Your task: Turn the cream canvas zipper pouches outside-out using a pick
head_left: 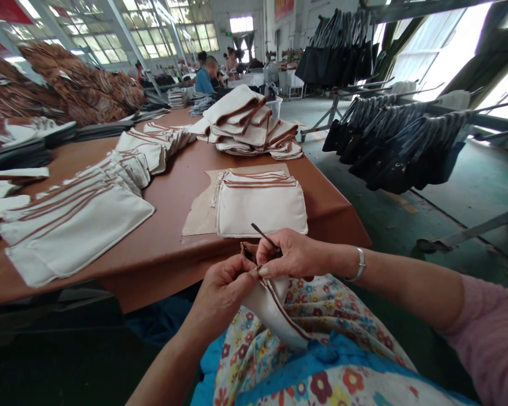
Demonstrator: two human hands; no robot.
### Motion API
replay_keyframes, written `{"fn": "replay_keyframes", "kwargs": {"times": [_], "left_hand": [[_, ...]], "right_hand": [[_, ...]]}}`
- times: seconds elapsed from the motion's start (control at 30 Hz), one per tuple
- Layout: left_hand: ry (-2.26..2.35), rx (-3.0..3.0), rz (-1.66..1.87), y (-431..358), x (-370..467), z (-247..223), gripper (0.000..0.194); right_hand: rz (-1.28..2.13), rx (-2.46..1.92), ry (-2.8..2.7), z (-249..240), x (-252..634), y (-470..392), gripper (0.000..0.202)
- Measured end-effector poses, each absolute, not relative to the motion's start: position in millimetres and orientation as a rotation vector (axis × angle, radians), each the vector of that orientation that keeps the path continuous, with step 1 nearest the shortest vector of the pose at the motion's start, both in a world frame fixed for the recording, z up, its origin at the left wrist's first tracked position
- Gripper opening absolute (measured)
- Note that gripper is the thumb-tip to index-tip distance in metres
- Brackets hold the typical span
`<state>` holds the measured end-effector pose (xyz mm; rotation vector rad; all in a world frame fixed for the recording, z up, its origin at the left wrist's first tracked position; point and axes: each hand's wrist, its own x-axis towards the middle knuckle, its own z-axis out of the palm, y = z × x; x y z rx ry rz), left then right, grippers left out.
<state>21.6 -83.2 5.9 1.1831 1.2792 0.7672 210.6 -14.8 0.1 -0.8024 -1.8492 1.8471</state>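
A white fabric piece with brown edging (275, 316) hangs over my lap, its upper corner pinched between both hands. My left hand (226, 285) is closed on that corner, thumb and forefinger pressed together. Meeting it from the other side, my right hand (290, 254) grips the same edge with its fingertips. A thin dark metal tool (262, 234), perhaps small scissors or tweezers, sticks up out of my right hand; its lower part is hidden by the fingers. Just beyond the hands lies a neat stack of white pieces with brown edging (260, 206) on brown paper (201, 211).
The brown-covered table (165, 220) also bears a fanned row of white pieces (88, 220) and a taller heap (245, 121). Brown bundles (80, 84) are piled at the far left. Black bags (389, 144) hang from racks on the right. A person in blue (204, 79) sits farther back.
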Motion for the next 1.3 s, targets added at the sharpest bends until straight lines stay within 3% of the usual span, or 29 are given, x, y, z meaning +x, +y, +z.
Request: {"fn": "replay_keyframes", "kwargs": {"times": [0.17,0.37,0.53,0.77,0.9,1.03,1.3], "left_hand": [[1.273,1.169,0.800,-77,25,1,0.025],[1.189,1.052,0.730,-69,21,-11,0.029],[1.086,0.845,0.765,-63,25,-16,0.048],[1.143,0.892,0.607,-50,38,-12,0.043],[1.220,1.194,0.556,-47,37,-8,0.038],[1.232,1.497,0.520,-47,37,5,0.034],[1.250,1.747,0.617,-56,42,19,0.032]], "right_hand": [[1.869,-0.942,-1.826,4,214,-9,0.008],[1.577,-0.690,-1.861,-15,218,-9,0.002],[1.139,-0.386,-2.055,-26,230,-5,0.011],[0.756,-0.227,-2.259,-38,248,4,0.018],[1.154,-0.395,-2.099,-36,256,4,0.015],[1.719,-0.577,-1.914,-20,258,11,0.037],[1.937,-0.514,-1.975,-8,247,16,0.033]]}}
